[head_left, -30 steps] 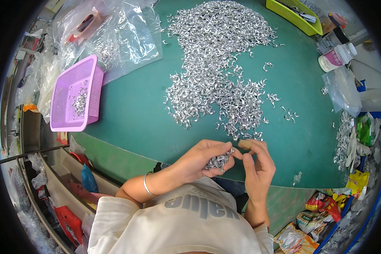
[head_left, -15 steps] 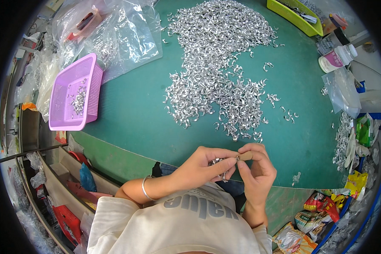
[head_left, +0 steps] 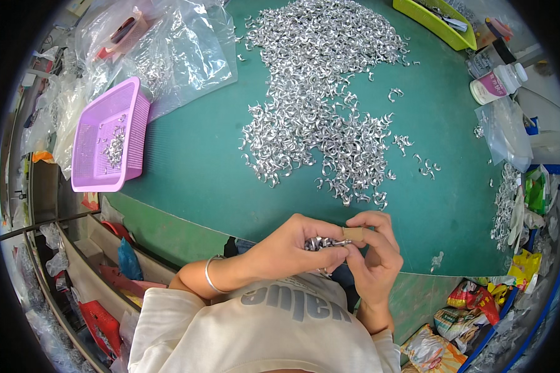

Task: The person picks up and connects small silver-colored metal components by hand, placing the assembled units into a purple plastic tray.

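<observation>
Pile: a big heap of shiny, curved metal bits (head_left: 326, 81) on the green worktop (head_left: 199, 161).
Left hand (head_left: 286, 247): on the near side of the pile, fingers curled around a bunch of the same bits (head_left: 320, 244).
Right hand (head_left: 378, 252): also nearer than the pile, fingers bent, tips meeting the left hand's; cannot tell if they pinch a bit.
Tan wrap (head_left: 353, 234): around a right finger.
Purple basket (head_left: 137, 133): left of the pile, some bits inside.
White bottle (head_left: 498, 84): right of the pile.

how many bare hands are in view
2: the left hand, holding curved silver metal pieces, and the right hand, meeting at the near edge of the green table.
</observation>
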Tool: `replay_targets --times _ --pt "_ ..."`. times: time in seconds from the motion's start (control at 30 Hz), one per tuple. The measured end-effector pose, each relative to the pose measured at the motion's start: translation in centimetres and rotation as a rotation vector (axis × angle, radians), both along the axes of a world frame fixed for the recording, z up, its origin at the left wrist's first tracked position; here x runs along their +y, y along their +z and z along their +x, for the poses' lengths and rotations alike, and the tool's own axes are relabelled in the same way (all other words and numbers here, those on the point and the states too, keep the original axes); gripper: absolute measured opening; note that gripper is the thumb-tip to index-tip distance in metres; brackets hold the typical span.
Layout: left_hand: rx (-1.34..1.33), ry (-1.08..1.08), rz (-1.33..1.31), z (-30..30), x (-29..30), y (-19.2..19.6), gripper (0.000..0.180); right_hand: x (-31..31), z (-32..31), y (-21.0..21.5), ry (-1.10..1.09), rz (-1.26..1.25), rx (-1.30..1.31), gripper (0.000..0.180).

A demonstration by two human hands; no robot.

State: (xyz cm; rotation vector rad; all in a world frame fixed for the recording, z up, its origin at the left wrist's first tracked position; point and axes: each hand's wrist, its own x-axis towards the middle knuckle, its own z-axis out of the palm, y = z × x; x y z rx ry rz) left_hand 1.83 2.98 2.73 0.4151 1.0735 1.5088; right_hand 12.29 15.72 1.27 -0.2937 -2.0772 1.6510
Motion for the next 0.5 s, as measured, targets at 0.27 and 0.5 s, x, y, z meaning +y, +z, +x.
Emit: replay_targets --times 0.27,0.5 --pt "-0.086 0.019 -0.102 0.19 -0.07 0.72 0.017 -0.75 0.16 0.23 -0.064 -0.241 -0.011 0.019" --pt "0.278 0.116 -0.089 0.40 -0.06 0.99 0.014 -0.80 -0.06 0.24 -0.072 -0.139 0.033 0.018"
